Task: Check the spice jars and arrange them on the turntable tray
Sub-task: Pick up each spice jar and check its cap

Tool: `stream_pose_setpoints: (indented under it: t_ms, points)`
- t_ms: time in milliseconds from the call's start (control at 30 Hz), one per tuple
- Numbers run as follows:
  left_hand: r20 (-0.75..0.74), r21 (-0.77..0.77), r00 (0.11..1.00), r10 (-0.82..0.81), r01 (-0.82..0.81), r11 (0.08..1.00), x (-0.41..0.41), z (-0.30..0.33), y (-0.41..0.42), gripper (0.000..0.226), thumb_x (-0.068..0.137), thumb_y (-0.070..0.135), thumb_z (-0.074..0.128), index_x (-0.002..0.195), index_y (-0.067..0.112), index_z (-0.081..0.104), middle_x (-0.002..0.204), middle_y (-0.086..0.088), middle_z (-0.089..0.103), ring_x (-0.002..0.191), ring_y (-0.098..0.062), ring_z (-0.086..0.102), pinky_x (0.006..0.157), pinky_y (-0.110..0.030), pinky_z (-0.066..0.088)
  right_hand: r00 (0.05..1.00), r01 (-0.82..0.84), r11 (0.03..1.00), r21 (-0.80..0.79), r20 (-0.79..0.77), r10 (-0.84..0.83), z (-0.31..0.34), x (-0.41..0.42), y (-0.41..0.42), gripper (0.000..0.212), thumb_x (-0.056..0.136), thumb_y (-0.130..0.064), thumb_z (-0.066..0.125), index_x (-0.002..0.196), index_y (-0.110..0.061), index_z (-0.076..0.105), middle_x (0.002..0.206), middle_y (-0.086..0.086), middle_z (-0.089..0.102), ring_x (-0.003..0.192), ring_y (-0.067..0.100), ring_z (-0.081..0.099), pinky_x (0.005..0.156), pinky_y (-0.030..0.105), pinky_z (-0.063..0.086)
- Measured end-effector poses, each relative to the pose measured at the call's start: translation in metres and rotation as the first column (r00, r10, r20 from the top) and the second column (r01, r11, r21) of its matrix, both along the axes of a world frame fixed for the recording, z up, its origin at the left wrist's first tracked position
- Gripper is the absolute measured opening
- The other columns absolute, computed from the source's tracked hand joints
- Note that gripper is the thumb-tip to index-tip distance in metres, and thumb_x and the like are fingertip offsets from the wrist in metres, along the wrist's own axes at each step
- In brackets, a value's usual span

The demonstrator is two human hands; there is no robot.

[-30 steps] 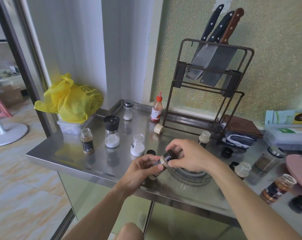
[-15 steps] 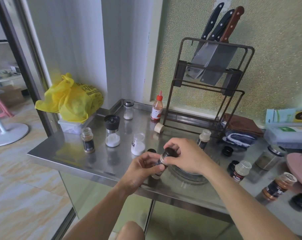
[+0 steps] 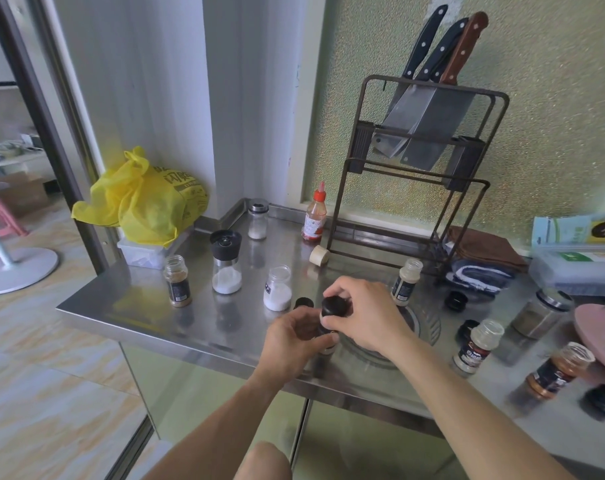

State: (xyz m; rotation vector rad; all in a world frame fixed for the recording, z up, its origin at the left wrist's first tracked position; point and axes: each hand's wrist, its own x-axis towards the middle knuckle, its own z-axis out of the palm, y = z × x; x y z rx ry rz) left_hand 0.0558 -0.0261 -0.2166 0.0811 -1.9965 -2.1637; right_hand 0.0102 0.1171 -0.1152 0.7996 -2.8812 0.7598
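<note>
A small spice jar (image 3: 329, 346) stands nearly upright over the steel counter's front, my left hand (image 3: 296, 341) wrapped around its body. My right hand (image 3: 363, 311) pinches its black cap (image 3: 334, 305) from above. Several other jars stand open on the counter: a brown-spice jar (image 3: 178, 280), a black-topped grinder (image 3: 226, 261), a jar of white powder (image 3: 277, 287), a pale jar (image 3: 405, 281), a labelled jar (image 3: 478, 348) and an orange-spice jar (image 3: 559, 370). The pink turntable tray (image 3: 597, 332) shows at the right edge.
Loose black caps (image 3: 456, 300) (image 3: 602, 400) lie on the counter (image 3: 138, 306). A knife rack (image 3: 422, 161) stands at the back, a red sauce bottle (image 3: 315, 216) and a glass shaker (image 3: 257, 219) to its left. A yellow bag (image 3: 145, 199) sits at the far left, a steel-lidded jar (image 3: 543, 311) right.
The held jar has gone from tilted to nearly upright and lower toward the counter. My right hand has stayed on its black cap and moved down with it.
</note>
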Motion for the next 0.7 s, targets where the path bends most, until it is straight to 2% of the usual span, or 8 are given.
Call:
stream_pose_setpoints:
  t_ms: [167, 267, 333, 400, 500, 533, 600, 700]
  points:
    - [-0.022, -0.178, 0.999, 0.033, -0.037, 0.983, 0.009, 0.001, 0.003, 0.031, 0.075, 0.013, 0.089, 0.103, 0.018, 0.076, 0.095, 0.003, 0.081, 0.094, -0.017, 0.077, 0.09, -0.031, 0.059, 1.0, 0.003, 0.998, 0.065, -0.025, -0.001, -0.002, 0.007, -0.001, 0.04, 0.077, -0.036, 0.083, 0.113, -0.03, 0.065, 0.114, -0.01, 0.074, 0.108, 0.019, 0.067, 0.088, 0.034, 0.051]
    - [-0.045, -0.306, 0.996, 0.079, -0.089, 0.948, 0.021, 0.001, 0.003, 0.043, 0.075, 0.021, 0.089, 0.115, 0.026, 0.071, 0.105, 0.015, 0.078, 0.099, 0.002, 0.072, 0.088, -0.019, 0.056, 0.997, -0.01, 0.993, 0.114, 0.078, 0.001, 0.003, 0.009, 0.001, 0.061, 0.078, -0.05, 0.08, 0.13, -0.033, 0.054, 0.123, -0.011, 0.064, 0.111, 0.017, 0.063, 0.092, 0.036, 0.05]
    - [-0.118, -0.374, 0.975, 0.19, -0.22, 0.901, 0.029, 0.001, -0.004, 0.043, 0.079, 0.026, 0.086, 0.118, 0.028, 0.07, 0.108, 0.019, 0.075, 0.101, 0.004, 0.069, 0.088, -0.014, 0.055, 0.982, 0.004, 1.0, 0.03, 0.189, -0.009, 0.015, 0.006, 0.002, 0.07, 0.078, -0.06, 0.076, 0.137, -0.034, 0.049, 0.124, -0.01, 0.06, 0.11, 0.013, 0.062, 0.095, 0.036, 0.05]
    - [-0.233, -0.442, 0.895, 0.38, -0.445, 0.779, 0.035, 0.006, -0.017, 0.029, 0.082, 0.027, 0.083, 0.109, 0.025, 0.072, 0.098, 0.017, 0.074, 0.091, 0.001, 0.069, 0.082, -0.016, 0.055, 0.963, 0.016, 0.999, -0.044, 0.27, -0.003, 0.032, -0.001, -0.003, 0.059, 0.084, -0.058, 0.072, 0.133, -0.03, 0.055, 0.123, -0.007, 0.064, 0.106, 0.013, 0.065, 0.093, 0.034, 0.05]
    - [-0.315, -0.443, 0.71, 0.63, -0.697, 0.564, 0.039, 0.015, -0.051, 0.018, 0.084, 0.021, 0.08, 0.098, 0.02, 0.069, 0.088, 0.008, 0.067, 0.083, -0.014, 0.064, 0.08, -0.034, 0.054, 0.954, 0.017, 0.997, 0.078, 0.298, -0.039, 0.05, -0.019, -0.025, 0.046, 0.088, -0.049, 0.072, 0.117, -0.014, 0.069, 0.109, 0.009, 0.072, 0.103, 0.025, 0.069, 0.093, 0.039, 0.054]
    - [-0.326, -0.439, 0.651, 0.686, -0.746, 0.5, 0.037, 0.017, -0.063, 0.02, 0.084, 0.019, 0.079, 0.099, 0.018, 0.067, 0.09, 0.004, 0.064, 0.085, -0.02, 0.062, 0.081, -0.039, 0.052, 0.951, 0.009, 0.991, 0.133, 0.304, -0.05, 0.052, -0.025, -0.035, 0.046, 0.087, -0.046, 0.074, 0.109, -0.006, 0.07, 0.102, 0.017, 0.071, 0.098, 0.032, 0.069, 0.087, 0.039, 0.055]
    - [-0.291, -0.448, 0.559, 0.777, -0.797, 0.406, 0.033, 0.021, -0.085, 0.029, 0.082, 0.02, 0.079, 0.104, 0.017, 0.06, 0.099, -0.003, 0.06, 0.096, -0.029, 0.057, 0.086, -0.043, 0.047, 0.936, -0.017, 0.965, 0.263, 0.344, -0.077, 0.052, -0.036, -0.057, 0.041, 0.084, -0.041, 0.076, 0.095, -0.002, 0.068, 0.08, 0.018, 0.065, 0.077, 0.033, 0.066, 0.062, 0.032, 0.053]
    - [-0.261, -0.488, 0.467, 0.845, -0.819, 0.301, 0.024, 0.028, -0.11, 0.051, 0.074, 0.02, 0.084, 0.115, 0.011, 0.054, 0.113, -0.013, 0.055, 0.11, -0.036, 0.048, 0.094, -0.049, 0.042, 0.903, -0.076, 0.872, 0.484, 0.403, -0.145, 0.044, -0.048, -0.082, 0.043, 0.084, -0.036, 0.079, 0.11, -0.004, 0.064, 0.087, 0.007, 0.063, 0.067, 0.023, 0.062, 0.043, 0.02, 0.045]
